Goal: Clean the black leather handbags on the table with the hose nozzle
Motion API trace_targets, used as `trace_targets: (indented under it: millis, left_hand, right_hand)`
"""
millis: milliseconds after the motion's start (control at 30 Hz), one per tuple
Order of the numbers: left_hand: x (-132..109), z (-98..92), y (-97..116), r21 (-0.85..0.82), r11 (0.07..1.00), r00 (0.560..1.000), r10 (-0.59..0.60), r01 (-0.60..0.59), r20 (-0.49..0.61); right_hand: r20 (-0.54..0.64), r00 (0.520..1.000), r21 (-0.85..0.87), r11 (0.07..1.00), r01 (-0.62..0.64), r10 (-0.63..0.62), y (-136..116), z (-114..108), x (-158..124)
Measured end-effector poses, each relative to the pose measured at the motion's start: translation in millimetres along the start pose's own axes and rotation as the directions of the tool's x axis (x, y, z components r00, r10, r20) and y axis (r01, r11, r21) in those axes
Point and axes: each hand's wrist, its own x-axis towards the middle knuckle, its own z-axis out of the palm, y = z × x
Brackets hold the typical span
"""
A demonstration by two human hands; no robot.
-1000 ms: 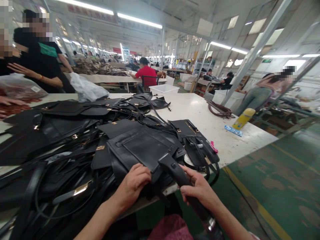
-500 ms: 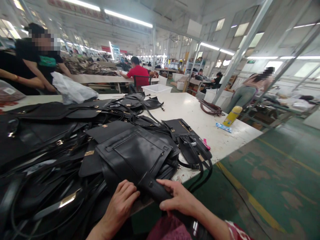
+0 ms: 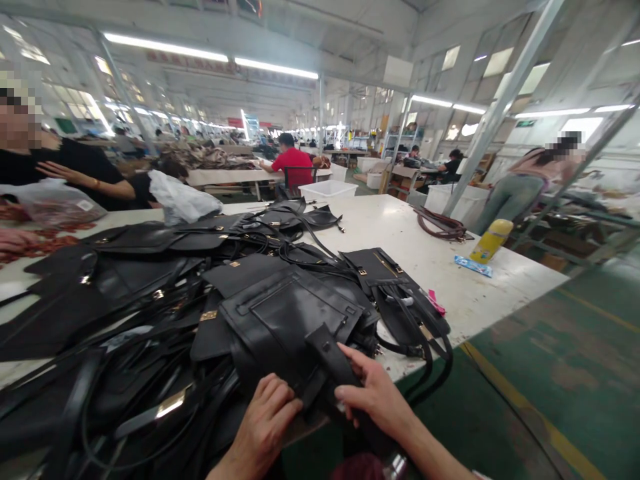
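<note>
A black leather bag panel (image 3: 295, 313) with a stitched pocket lies on top of a heap of similar black bag pieces. At its near edge, my left hand (image 3: 265, 423) is closed with curled fingers on the black leather. My right hand (image 3: 375, 390) grips a wide black leather strap (image 3: 333, 353) between thumb and fingers. The strap's end is tilted up over the near right corner of the panel. Its lower part runs down toward my lap, where a metal fitting (image 3: 395, 465) shows. My palms hide part of the leather.
The heap of black bag pieces (image 3: 145, 280) with gold clasps and thin straps covers the left of the white table (image 3: 380, 223). A yellow bottle (image 3: 493, 240), a blue packet (image 3: 473, 265) and brown coiled straps (image 3: 440, 223) sit at right. A co-worker (image 3: 75, 167) is at far left.
The view has swung left, so the table contents appear farther right. My right hand has lifted the strap's end higher over the panel. The co-worker at left has shifted.
</note>
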Motion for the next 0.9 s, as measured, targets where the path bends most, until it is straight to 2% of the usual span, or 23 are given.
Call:
trace_targets:
  millis: [133,267,300,333,367,400,433,467,500,533,567,600,667,700,800,900]
  left_hand:
    - [8,-9.1,12,-0.071,0.997,0.999,0.035,-0.034,0.022]
    - [9,-16.5,18,-0.083,0.99,0.993,0.115,-0.112,0.034]
    - [9,-21.4,15,-0.096,0.991,0.993,0.1,-0.095,0.054]
    - [8,-28.0,10,-0.105,0.994,0.998,0.036,-0.03,0.057]
    - [8,-36.1,1,-0.106,0.99,0.996,-0.088,0.09,0.016]
    - [8,-45.1,-10,-0.109,0.961,0.961,-0.265,0.256,-0.078]
    - [9,-54.2,-24,-0.141,0.886,0.861,-0.463,0.442,-0.21]
    - [11,-62.7,-40,-0.221,0.769,0.69,-0.637,0.6,-0.343]
    - [13,-69.8,-57,-0.341,0.639,0.493,-0.759,0.689,-0.425]
    - [16,-75.0,-73,-0.481,0.521,0.336,-0.843,0.705,-0.421]
    - [19,-77.8,-88,-0.605,0.417,0.239,-0.904,0.678,-0.355]
    - [22,-78.4,-100,-0.703,0.327,0.201,-0.945,0.631,-0.259]
    - [26,-73.9,-115,-0.812,0.203,0.218,-0.971,0.547,-0.096]
    - [27,-69.9,-119,-0.839,0.177,0.231,-0.971,0.515,-0.063]
    - [22,-57.3,-120,-0.871,0.191,0.23,-0.969,0.453,-0.093]
    - [16,-51.3,-118,-0.876,0.222,0.205,-0.968,0.429,-0.145]
  right_hand:
    - [0.041,0.999,0.018,1.0,0.019,-0.02,-8,-9,0]
    - [0.094,0.995,0.019,1.0,0.017,-0.019,-14,-4,5]
    - [0.114,0.993,0.013,1.0,0.022,-0.023,-16,-1,9]
    - [0.135,0.99,0.004,1.0,0.029,-0.029,-19,3,13]
    - [0.16,0.987,-0.003,0.999,0.035,-0.034,-23,7,19]
    - [0.186,0.982,-0.007,0.999,0.04,-0.038,-27,11,25]
    - [0.214,0.976,-0.007,0.999,0.045,-0.042,-32,15,32]
    - [0.242,0.969,-0.003,0.999,0.048,-0.046,-37,20,40]
    - [0.271,0.961,0.002,0.999,0.054,-0.052,-43,25,48]
    - [0.299,0.952,0.008,0.998,0.062,-0.062,-48,30,57]
    - [0.327,0.942,0.01,0.997,0.071,-0.071,-52,35,67]
    - [0.352,0.933,0.01,0.997,0.075,-0.074,-56,40,77]
    - [0.404,0.913,0.004,0.998,0.057,-0.054,-59,51,98]
    - [0.43,0.902,0.0,0.999,0.038,-0.035,-58,57,108]
    - [0.478,0.878,-0.003,1.0,0.003,-0.001,-53,72,135]
    - [0.447,0.893,0.024,0.999,0.042,-0.048,-50,83,147]
